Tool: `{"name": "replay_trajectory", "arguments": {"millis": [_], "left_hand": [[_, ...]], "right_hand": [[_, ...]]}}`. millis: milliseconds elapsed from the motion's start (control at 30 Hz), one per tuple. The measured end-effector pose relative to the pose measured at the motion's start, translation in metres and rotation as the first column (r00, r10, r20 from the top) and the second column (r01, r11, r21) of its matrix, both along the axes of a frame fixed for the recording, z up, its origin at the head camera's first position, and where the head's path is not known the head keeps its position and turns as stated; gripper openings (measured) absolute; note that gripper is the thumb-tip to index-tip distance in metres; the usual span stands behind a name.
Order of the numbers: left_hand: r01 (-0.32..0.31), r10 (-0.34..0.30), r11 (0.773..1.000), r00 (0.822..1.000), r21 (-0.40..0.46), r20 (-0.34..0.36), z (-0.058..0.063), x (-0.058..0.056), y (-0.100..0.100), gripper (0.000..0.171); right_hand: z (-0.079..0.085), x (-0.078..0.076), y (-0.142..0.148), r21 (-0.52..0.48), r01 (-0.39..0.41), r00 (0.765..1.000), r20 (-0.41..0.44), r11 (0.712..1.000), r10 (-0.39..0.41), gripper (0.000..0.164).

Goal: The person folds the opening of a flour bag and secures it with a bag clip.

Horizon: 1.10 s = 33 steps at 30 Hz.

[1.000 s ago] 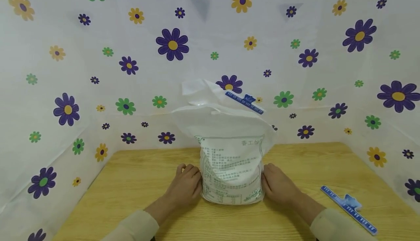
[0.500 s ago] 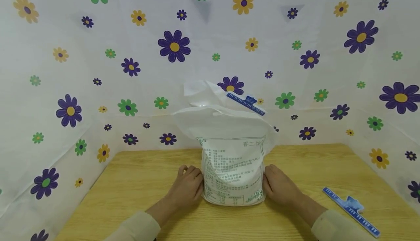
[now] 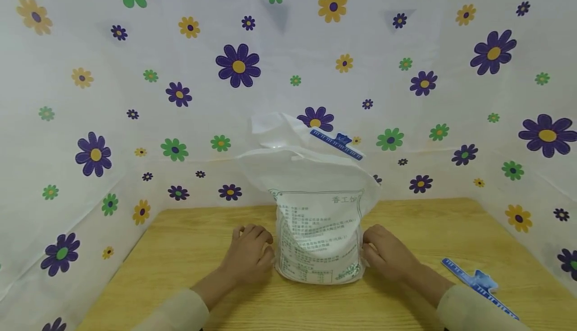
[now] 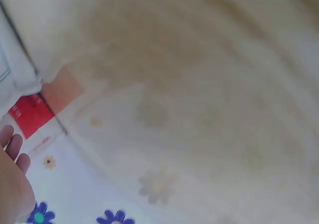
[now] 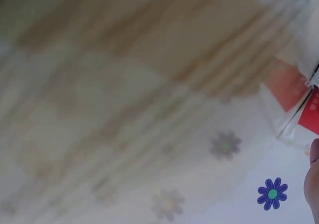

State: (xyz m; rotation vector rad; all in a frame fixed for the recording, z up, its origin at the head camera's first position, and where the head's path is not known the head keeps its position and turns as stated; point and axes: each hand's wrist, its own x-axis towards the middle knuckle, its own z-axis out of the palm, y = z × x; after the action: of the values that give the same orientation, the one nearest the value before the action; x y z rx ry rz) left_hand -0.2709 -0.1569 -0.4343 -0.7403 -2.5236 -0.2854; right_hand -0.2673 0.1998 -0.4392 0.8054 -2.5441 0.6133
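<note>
A white bag with green printing stands upright on the wooden table, its top folded and slanting. A long blue sealing clip is fixed across the right part of that top. My left hand is just left of the bag's lower side, fingers loosely bent and holding nothing. In the left wrist view, those fingers are apart, below a red patch of the bag. On the other side, my right hand has loosely bent fingers right at the bag's lower edge. Its fingertips are partly hidden in the right wrist view.
A second blue sealing clip lies on the table to the right of my right forearm. White cloth printed with flowers hangs behind the table and along both sides.
My left hand has let go of the bag's side and shifted slightly left. The right hand's fingers have loosened from the bag's edge. The bag stays in place.
</note>
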Motion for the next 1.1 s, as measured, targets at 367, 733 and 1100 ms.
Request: {"name": "replay_trajectory", "arguments": {"millis": [367, 733, 1100], "left_hand": [[-0.019, 0.024, 0.999, 0.985, 0.027, -0.174, 0.046, -0.007, -0.022, 0.016], [0.001, 0.024, 0.994, 0.972, 0.106, -0.234, 0.103, -0.016, -0.032, 0.024], [0.066, 0.003, 0.976, 0.950, 0.209, -0.314, 0.145, -0.020, -0.030, 0.052]], "right_hand": [[0.035, -0.008, 0.012, -0.004, -0.004, 1.000, -0.004, 1.000, 0.003, 0.011], [0.101, -0.022, 0.019, -0.157, 0.004, 1.000, -0.008, 0.988, -0.006, 0.016], [0.130, -0.021, 0.010, -0.254, 0.052, 0.992, 0.125, 0.966, -0.021, 0.035]]}}
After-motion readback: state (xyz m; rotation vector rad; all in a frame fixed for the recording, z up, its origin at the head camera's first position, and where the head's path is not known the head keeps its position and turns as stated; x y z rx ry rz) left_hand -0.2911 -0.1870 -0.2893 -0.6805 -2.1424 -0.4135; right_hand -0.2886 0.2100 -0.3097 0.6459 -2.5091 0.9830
